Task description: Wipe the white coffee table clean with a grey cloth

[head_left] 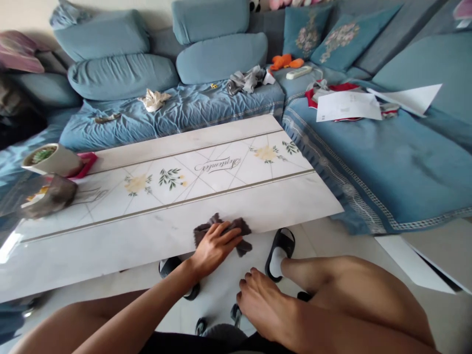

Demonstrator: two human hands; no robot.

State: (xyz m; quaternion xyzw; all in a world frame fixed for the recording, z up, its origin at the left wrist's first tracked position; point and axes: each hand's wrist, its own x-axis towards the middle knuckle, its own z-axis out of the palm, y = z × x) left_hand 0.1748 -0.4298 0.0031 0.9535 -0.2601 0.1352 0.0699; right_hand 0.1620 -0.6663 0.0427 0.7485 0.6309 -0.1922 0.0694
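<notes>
My left hand (214, 248) presses down on a crumpled dark brown cloth (201, 236) at the near edge of the white table (121, 250). Its fingers are bent over the cloth, and part of the cloth hangs past the edge. My right hand (263, 300) is held low between my legs, apart from the table. Its fingers are curled in, with the tips hidden; no object shows in it. Under the cloth, the tabletop has a marble look, with a band of yellow flowers, green leaves and the printed word "September".
A potted succulent (51, 160) stands beside a pink tray (86, 164) and a brownish container (51, 196) at the table's left end. Blue sofas (398, 162) border the far and right sides. White papers (348, 105) lie on the right one. My slippered feet flank the table's near edge.
</notes>
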